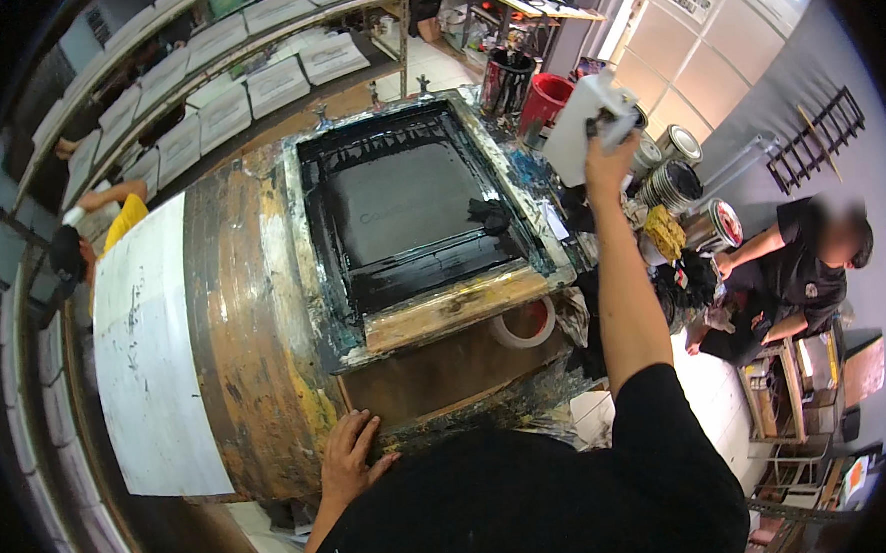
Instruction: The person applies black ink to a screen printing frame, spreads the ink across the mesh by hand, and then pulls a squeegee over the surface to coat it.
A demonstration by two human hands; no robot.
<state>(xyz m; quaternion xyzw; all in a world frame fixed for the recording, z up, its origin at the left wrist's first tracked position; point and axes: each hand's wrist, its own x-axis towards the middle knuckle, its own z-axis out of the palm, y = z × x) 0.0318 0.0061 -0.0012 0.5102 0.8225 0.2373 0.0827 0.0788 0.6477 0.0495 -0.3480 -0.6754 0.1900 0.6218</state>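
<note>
My right hand reaches to the far right and is closed around the top of a white plastic jerrycan, which leans a little beside the paint pots. Flat on the near edge of the workbench lies my left hand, fingers apart and holding nothing. Between the hands and the back of the bench rests a screen-printing frame, its mesh smeared with black ink. A crumpled black rag lies on the mesh at its right side.
A tape roll sits by the frame's near edge. Red and black buckets stand behind, several paint cans to the right. White paper covers the bench's left end. Drying racks line the left; one person sits right, another left.
</note>
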